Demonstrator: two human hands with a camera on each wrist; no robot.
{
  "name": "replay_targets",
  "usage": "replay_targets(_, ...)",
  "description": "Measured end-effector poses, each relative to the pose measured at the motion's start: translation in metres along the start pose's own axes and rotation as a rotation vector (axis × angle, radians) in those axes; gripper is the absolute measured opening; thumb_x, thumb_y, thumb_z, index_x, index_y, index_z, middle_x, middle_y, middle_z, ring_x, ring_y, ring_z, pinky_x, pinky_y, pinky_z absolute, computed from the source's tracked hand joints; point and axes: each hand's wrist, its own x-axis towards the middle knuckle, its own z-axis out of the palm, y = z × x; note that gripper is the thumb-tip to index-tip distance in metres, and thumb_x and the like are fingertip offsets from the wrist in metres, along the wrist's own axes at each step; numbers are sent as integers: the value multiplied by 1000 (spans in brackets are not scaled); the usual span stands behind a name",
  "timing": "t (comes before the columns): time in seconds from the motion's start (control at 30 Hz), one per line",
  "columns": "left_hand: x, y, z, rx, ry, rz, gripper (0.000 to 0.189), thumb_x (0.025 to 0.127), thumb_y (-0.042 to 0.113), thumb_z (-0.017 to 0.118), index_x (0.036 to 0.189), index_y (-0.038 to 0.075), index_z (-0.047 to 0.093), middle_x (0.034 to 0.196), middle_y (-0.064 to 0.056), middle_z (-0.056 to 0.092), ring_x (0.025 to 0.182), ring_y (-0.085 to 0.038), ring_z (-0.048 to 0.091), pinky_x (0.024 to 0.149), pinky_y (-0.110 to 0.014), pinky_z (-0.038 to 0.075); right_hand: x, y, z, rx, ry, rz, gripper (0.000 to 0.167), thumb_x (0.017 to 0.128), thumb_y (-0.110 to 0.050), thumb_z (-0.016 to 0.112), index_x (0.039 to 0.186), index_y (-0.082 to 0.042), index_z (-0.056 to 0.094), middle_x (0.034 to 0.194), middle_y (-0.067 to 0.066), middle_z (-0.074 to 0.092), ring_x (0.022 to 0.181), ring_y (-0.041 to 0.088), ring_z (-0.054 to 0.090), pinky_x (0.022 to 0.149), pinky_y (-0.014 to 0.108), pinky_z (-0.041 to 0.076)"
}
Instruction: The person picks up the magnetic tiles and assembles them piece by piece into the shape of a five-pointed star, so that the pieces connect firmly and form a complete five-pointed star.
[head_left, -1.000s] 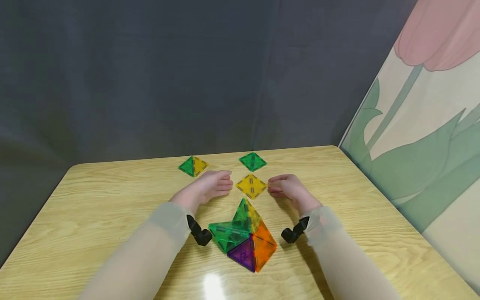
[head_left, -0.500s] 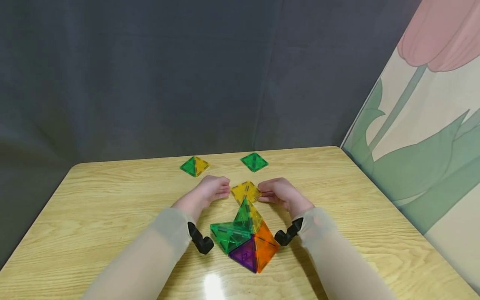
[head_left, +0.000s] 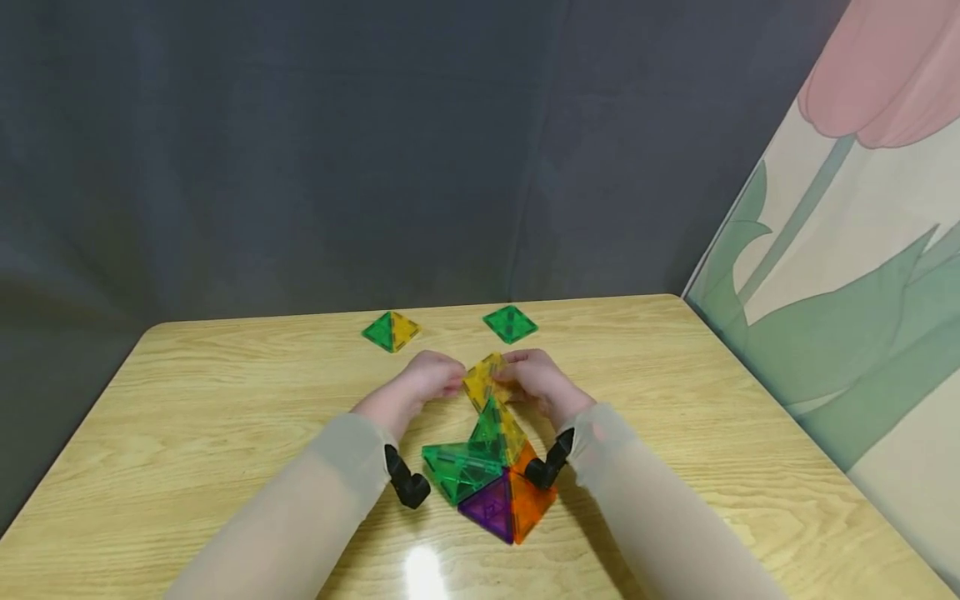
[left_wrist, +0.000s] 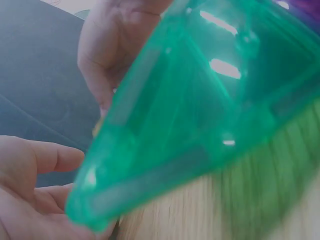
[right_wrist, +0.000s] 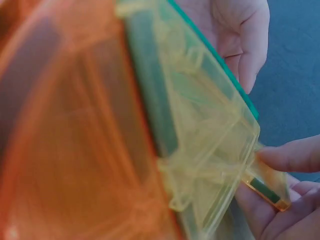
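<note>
My right hand (head_left: 543, 383) pinches the right side of two joined yellow magnetic tiles (head_left: 480, 382) between thumb and fingers, clearly seen in the right wrist view on the yellow tile (right_wrist: 267, 187). The tiles are tilted up from the table. At their left corner is my left hand (head_left: 427, 382), its thumb and fingers apart in the left wrist view; whether it touches them I cannot tell. Just nearer stands a built shape of see-through magnetic tiles: green (head_left: 453, 471), purple (head_left: 491, 507), orange (head_left: 532, 504) and yellow (head_left: 513, 433). It hides part of both hands in the wrist views.
Toward the back of the wooden table (head_left: 225, 433) lie a green-and-yellow tile pair (head_left: 392, 332) and a green tile pair (head_left: 510, 323). Behind hangs a dark curtain (head_left: 337, 167). A tulip-patterned cloth (head_left: 847, 308) borders the right side.
The yellow tiles, flat on the table earlier, have come nearer the built shape and tipped up. My right hand has moved left and now grips them; my left hand has shifted slightly.
</note>
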Motion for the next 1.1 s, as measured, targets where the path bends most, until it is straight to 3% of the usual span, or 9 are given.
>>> replay_targets(0.07, 2, 0, 0, 35, 29, 18, 34, 97, 6, 58, 128, -8, 59, 123, -20, 60, 105, -29, 63, 84, -34, 56, -1, -2, -1, 10, 8, -19, 39, 93, -2, 66, 130, 6, 56, 100, 11, 65, 71, 15, 60, 63, 27, 55)
replay_targets(0.2, 3, 2, -1, 6, 85, 68, 23, 97, 4, 61, 118, -4, 64, 100, -16, 66, 81, -21, 66, 66, -29, 57, -8, -11, -3, 19, 11, -86, 42, 94, -5, 66, 133, 5, 54, 98, 8, 65, 70, 12, 58, 61, 24, 50)
replay_targets(0.3, -2, 10, -3, -64, 81, 113, 16, 97, 5, 63, 111, -3, 64, 91, -13, 65, 73, -20, 65, 66, -31, 57, -19, -23, -6, 40, -11, -152, 34, 94, -5, 65, 126, 6, 58, 98, 9, 68, 75, 13, 63, 66, 24, 53)
replay_targets(0.43, -21, 23, -11, -85, 10, 184, 17, 97, 13, 65, 108, 0, 64, 85, -15, 63, 66, -19, 63, 72, -40, 59, -43, -39, -11, 92, -71, -222, 25, 95, -4, 64, 117, 7, 58, 96, 8, 69, 80, 16, 66, 73, 26, 56)
replay_targets(0.6, -55, 27, -19, -43, -133, 300, 20, 99, 15, 61, 104, -5, 61, 76, -12, 64, 60, -16, 61, 64, -35, 58, -78, -39, -16, 103, -174, -280, 18, 97, -6, 62, 109, 6, 56, 91, 9, 70, 79, 18, 67, 70, 32, 59)
replay_targets(0.7, -77, 21, -23, -33, -211, 339, 19, 100, 13, 59, 99, -5, 60, 73, -9, 62, 59, -16, 60, 59, -30, 55, -102, -28, -20, 51, -224, -316, 24, 98, -8, 61, 117, 6, 55, 92, 14, 67, 80, 27, 68, 67, 37, 60)
replay_targets(0.87, -111, 1, -19, -42, -304, 335, 18, 101, 15, 58, 98, -3, 58, 76, -13, 64, 62, -18, 63, 56, -28, 54, -139, 0, -17, 42, -283, -428, 33, 99, -6, 59, 127, 2, 44, 86, 19, 60, 69, 32, 67, 62, 40, 59)
replay_targets(1.0, -129, -19, -10, -109, -325, 369, 23, 99, 13, 60, 115, -4, 57, 77, -14, 66, 63, -19, 66, 57, -31, 57, -157, 20, -14, 85, -418, -550, 14, 101, -1, 51, 115, 4, 50, 91, 20, 58, 69, 28, 67, 62, 44, 59)
replay_targets(1.1, -137, -32, -8, -175, -345, 453, 29, 98, 9, 61, 124, -5, 58, 75, -9, 64, 60, -17, 66, 56, -32, 57, -166, 30, -16, 123, -536, -590, 20, 104, 1, 42, 117, 5, 57, 106, 19, 59, 80, 29, 68, 70, 46, 59)
